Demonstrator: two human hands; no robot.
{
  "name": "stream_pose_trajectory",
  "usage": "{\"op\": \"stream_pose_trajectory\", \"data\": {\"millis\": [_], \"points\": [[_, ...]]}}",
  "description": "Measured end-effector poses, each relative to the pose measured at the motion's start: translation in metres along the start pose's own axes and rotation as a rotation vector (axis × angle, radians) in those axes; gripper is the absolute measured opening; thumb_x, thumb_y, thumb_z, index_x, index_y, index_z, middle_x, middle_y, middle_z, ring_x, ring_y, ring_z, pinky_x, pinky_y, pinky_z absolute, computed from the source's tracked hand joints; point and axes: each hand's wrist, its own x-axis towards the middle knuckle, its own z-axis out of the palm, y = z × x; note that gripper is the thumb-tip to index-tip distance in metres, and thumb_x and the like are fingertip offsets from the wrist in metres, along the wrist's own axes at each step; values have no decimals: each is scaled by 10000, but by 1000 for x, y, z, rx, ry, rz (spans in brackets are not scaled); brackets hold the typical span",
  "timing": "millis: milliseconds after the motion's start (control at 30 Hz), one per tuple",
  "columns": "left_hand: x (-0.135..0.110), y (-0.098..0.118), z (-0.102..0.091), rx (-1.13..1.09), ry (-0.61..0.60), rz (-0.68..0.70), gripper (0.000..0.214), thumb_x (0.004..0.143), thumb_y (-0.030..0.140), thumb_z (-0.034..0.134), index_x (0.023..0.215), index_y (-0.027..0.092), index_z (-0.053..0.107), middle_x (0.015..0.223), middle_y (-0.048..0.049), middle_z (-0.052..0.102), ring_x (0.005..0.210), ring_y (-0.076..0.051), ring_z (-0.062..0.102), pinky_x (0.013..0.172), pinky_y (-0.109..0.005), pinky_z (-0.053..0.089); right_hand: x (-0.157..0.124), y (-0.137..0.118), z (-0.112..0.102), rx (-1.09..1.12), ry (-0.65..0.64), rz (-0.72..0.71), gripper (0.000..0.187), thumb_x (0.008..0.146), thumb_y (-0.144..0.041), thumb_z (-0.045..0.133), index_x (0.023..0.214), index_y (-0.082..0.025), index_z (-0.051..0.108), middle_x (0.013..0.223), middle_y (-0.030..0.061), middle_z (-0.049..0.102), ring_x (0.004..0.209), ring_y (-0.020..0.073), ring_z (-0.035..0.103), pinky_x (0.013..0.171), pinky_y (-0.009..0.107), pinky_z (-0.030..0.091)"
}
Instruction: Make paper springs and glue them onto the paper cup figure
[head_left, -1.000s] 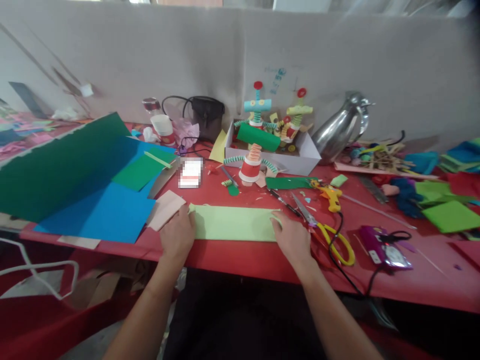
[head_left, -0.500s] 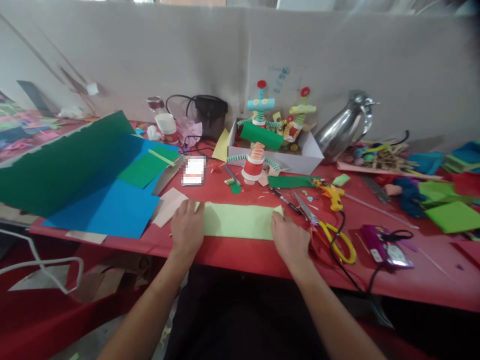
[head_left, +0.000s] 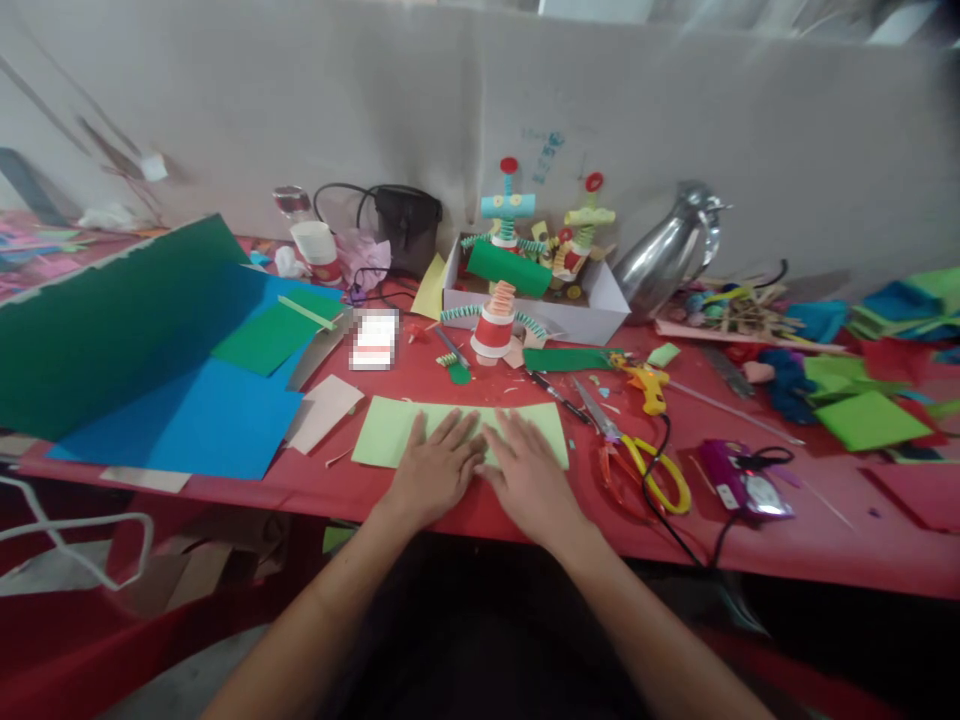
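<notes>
A long light green paper strip [head_left: 379,432] lies flat near the front edge of the red table [head_left: 787,540]. My left hand [head_left: 435,470] rests on its middle with fingers stretched out flat. My right hand [head_left: 529,475] lies beside it, also flat with fingers spread, pressing on the right half of the strip. The two hands almost touch at the strip's centre. Neither hand holds anything.
Yellow-handled scissors [head_left: 645,465] and a yellow glue gun [head_left: 645,382] with a black cord lie right of the strip. Blue [head_left: 187,425] and dark green [head_left: 105,320] sheets cover the left. A white box [head_left: 570,315] with paper-cup figures, a metal jug [head_left: 664,260] and a black bag [head_left: 405,225] stand behind.
Both hands slid inward from the ends of the green strip to its middle, and their fingers now lie flat on it. The strip looks shifted slightly away from the edge.
</notes>
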Motion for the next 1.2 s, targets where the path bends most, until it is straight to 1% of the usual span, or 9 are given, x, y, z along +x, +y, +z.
{"op": "stream_pose_trajectory", "data": {"millis": [200, 367, 500, 567, 633, 700, 900, 1067, 1200], "points": [[-13, -28, -6, 44, 20, 2, 503, 991, 457, 334, 1473, 317, 371, 1553, 3, 354, 1453, -206, 288, 1202, -469, 197, -5, -1, 9, 144, -173, -35, 590, 1012, -451, 300, 1535, -180, 264, 1608, 121, 193, 1490, 273, 156, 1199, 464, 188], [-64, -71, -17, 89, 91, -79, 583, 983, 462, 346, 1509, 213, 311, 1556, -74, 348, 1438, -220, 322, 1192, -432, 247, -6, 0, 5, 98, -203, 53, 526, 1003, -476, 307, 1515, -357, 285, 1616, 61, 176, 1482, 364, 113, 1154, 648, 72], [-114, -65, -32, 174, 233, -263, 606, 959, 464, 390, 1478, 153, 370, 1473, -177, 461, 1392, -325, 392, 1139, -552, 302, -6, -2, 6, 92, -206, 68, 530, 995, -501, 309, 1511, -380, 284, 1620, 51, 172, 1479, 384, 105, 1140, 672, 46], [-122, -47, -41, 267, 372, -449, 608, 919, 423, 498, 1457, 156, 405, 1498, -202, 413, 1438, -399, 265, 1130, -682, 191, -7, -2, 7, 94, -205, 62, 537, 993, -513, 311, 1512, -379, 282, 1619, 56, 177, 1479, 384, 111, 1138, 674, 38], [-114, -25, -47, 282, 436, -445, 529, 896, 318, 547, 1407, 201, 478, 1543, -157, 356, 1464, -393, 188, 1140, -681, 179, -7, -2, 7, 95, -198, 57, 547, 989, -524, 316, 1515, -376, 277, 1619, 63, 180, 1479, 386, 111, 1137, 674, 37], [-90, -7, -48, 223, 400, -265, 447, 895, 241, 530, 1342, 226, 544, 1476, -113, 477, 1430, -335, 322, 1154, -601, 258, -7, -2, 6, 96, -192, 56, 567, 981, -540, 331, 1518, -369, 269, 1620, 74, 177, 1478, 391, 110, 1135, 675, 45], [-19, -1, -24, 141, 86, 109, 374, 889, 109, 459, 1224, 130, 623, 1261, -144, 658, 1215, -261, 590, 1055, -437, 447, -6, -1, 2, 119, -189, 33, 603, 961, -558, 390, 1516, -346, 288, 1610, 106, 208, 1471, 410, 125, 1125, 687, 90], [-24, -8, -18, 179, 55, 189, 394, 857, 27, 464, 1217, 90, 613, 1262, -165, 653, 1184, -268, 613, 1030, -421, 482, -14, -3, 0, 136, -117, -3, 448, 996, -413, 398, 1436, -348, 451, 1572, 57, 329, 1452, 402, 220, 1109, 710, 166], [-43, 6, -17, 187, 133, 179, 434, 842, 13, 465, 1252, 72, 596, 1285, -180, 637, 1193, -291, 608, 1008, -431, 507, -26, -11, 2, 138, -77, -225, 458, 967, -114, 377, 1404, -170, 501, 1471, 101, 488, 1405, 277, 379, 1184, 536, 250]]}}
